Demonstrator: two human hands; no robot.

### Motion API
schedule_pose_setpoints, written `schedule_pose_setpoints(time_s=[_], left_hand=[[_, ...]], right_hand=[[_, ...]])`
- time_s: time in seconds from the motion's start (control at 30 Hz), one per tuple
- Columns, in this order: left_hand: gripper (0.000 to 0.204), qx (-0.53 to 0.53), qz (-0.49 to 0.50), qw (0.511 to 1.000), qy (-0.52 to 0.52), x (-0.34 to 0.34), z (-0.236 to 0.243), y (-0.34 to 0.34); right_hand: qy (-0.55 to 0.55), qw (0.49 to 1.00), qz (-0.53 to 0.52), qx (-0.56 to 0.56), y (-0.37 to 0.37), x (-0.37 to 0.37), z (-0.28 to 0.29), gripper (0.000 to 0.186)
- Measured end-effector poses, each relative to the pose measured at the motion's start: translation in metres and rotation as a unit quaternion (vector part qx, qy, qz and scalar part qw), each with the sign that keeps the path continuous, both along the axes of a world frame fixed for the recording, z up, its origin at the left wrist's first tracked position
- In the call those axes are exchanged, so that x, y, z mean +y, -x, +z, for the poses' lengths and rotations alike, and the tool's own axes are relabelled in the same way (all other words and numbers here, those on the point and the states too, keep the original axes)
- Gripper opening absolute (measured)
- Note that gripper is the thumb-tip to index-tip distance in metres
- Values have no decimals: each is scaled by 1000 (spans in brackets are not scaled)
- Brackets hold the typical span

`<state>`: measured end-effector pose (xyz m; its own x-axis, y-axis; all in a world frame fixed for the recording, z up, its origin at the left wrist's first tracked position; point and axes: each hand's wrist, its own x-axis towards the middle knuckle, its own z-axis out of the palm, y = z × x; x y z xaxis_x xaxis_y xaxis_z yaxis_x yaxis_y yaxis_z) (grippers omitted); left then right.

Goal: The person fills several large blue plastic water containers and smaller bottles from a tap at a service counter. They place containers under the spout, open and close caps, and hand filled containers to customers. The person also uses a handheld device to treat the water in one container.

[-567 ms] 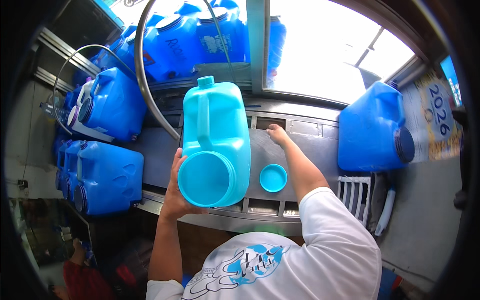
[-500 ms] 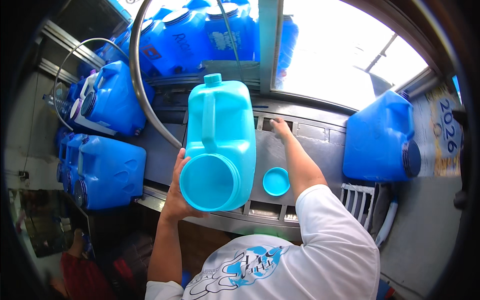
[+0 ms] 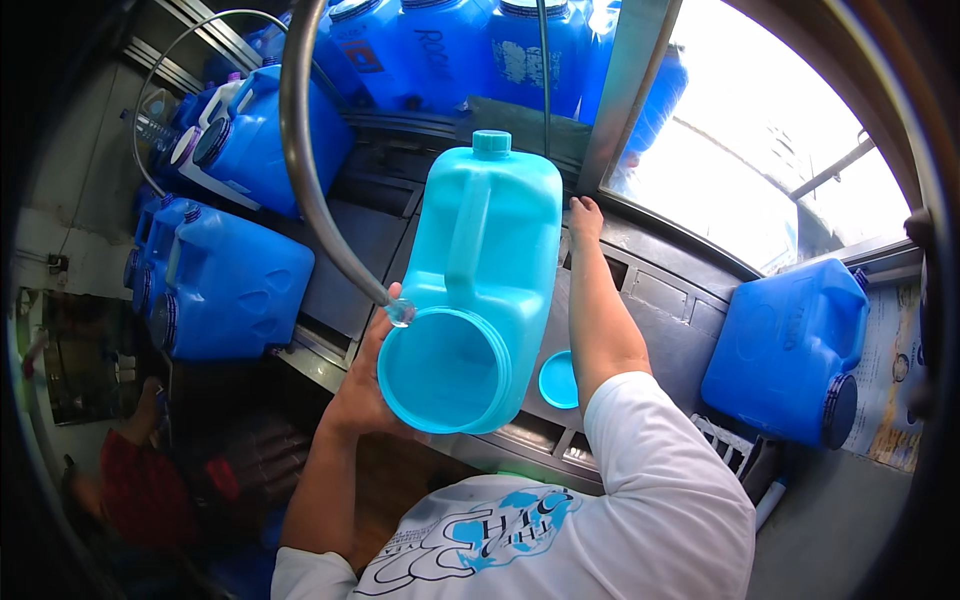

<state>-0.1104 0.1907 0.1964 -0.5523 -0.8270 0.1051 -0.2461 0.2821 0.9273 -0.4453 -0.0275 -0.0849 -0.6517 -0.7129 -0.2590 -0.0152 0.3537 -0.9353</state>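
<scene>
My left hand [image 3: 362, 390] grips the turquoise jug [image 3: 515, 250] at its lower left side, steadying it upright with its screw cap on top and its wide round mouth facing up toward me. A curved steel spout [image 3: 330, 230] ends at the mouth's upper-left rim, with clear water [image 3: 400, 312] at its tip. Beyond the jug's right side, my right hand [image 3: 585, 218] reaches to the counter's back edge, fingers curled; what they hold, if anything, is unclear. A turquoise lid [image 3: 557, 380] lies on the steel counter [image 3: 350, 260], partly hidden by my right arm.
Blue containers [image 3: 240, 290] crowd the left, more [image 3: 540, 60] line the back, and another [image 3: 770, 350] sits at right beside a white rack [image 3: 720, 440]. A window [image 3: 750, 170] is at back right. Another person's red-clothed arm [image 3: 140, 460] shows low at left.
The view has swung, shifting the scene. My right hand has moved farther back. The spout tip now meets the jug's mouth, and water shows at it.
</scene>
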Motion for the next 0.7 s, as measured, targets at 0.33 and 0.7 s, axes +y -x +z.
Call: schedule_pose_setpoints(time_s=[0.33, 0.7], left_hand=[[137, 17, 10, 1000, 2, -5, -11, -2], [130, 26, 13, 1000, -9, -7, -20, -4]], right_hand=[[14, 980, 161, 120, -6, 49, 87, 69], [134, 948, 278, -74, -100, 293, 180, 89]])
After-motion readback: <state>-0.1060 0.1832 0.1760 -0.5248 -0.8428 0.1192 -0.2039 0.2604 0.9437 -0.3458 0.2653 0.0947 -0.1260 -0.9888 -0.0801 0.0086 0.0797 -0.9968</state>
